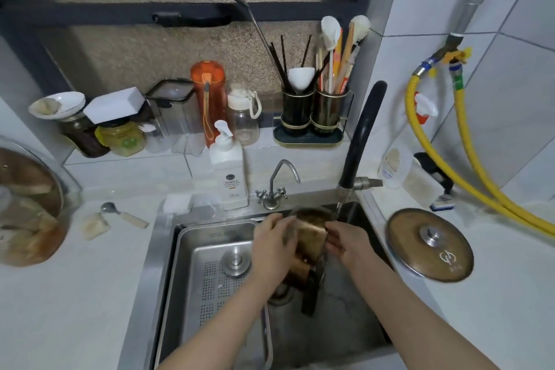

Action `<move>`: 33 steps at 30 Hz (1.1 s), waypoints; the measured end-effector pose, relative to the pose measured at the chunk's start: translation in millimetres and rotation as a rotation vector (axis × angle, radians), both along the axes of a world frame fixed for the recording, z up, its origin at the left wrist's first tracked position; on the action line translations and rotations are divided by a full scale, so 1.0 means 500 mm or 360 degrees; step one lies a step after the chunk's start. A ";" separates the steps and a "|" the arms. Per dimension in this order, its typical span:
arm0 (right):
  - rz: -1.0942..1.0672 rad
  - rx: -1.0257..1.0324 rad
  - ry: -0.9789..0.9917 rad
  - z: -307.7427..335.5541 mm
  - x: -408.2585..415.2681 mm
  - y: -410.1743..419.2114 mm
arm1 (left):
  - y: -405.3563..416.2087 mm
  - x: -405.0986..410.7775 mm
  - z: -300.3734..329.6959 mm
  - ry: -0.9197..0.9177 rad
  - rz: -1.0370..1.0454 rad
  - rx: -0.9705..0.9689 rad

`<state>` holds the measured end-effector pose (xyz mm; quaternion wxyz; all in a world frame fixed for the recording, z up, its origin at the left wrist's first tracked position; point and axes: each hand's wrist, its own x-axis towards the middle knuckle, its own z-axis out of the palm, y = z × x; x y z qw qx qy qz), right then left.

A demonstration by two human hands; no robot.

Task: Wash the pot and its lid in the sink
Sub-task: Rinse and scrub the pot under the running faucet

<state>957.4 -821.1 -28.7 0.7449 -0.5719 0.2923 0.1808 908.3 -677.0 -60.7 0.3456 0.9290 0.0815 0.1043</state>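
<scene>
We reach both arms into the sink (357,321). Our left hand (271,245) curls round the left side of the pot (309,237), and our right hand (345,242) pinches its right rim; this is our grip. The pot is brownish, shiny metal, tilted under the water stream, its dark handle toward us. Its inside is hidden. The round glass lid (429,245) lies on the table, right of the grip.

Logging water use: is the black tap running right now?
Running: a thin stream falls from the black tap beside the pot held over the sink.

Black faucet (362,135) overhangs the sink (354,318) (drain tray (192,237) fills left).
</scene>
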 end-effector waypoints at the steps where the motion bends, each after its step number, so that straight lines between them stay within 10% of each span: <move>1: -0.0034 0.0020 -0.0031 -0.002 0.003 -0.002 | -0.005 0.012 -0.003 0.0030 -0.0109 0.0088; 10: 0.0191 -0.0303 -0.0412 0.010 0.019 -0.054 | -0.063 0.076 0.016 0.0182 -0.0539 0.0717; 21: 0.0385 -0.1142 -0.0720 -0.015 0.018 -0.084 | -0.126 0.108 -0.004 0.0236 -0.0487 0.0490; 33: 0.0835 -0.1182 -0.0985 0.005 0.065 -0.095 | -0.057 0.132 0.065 0.0102 -0.0719 0.0661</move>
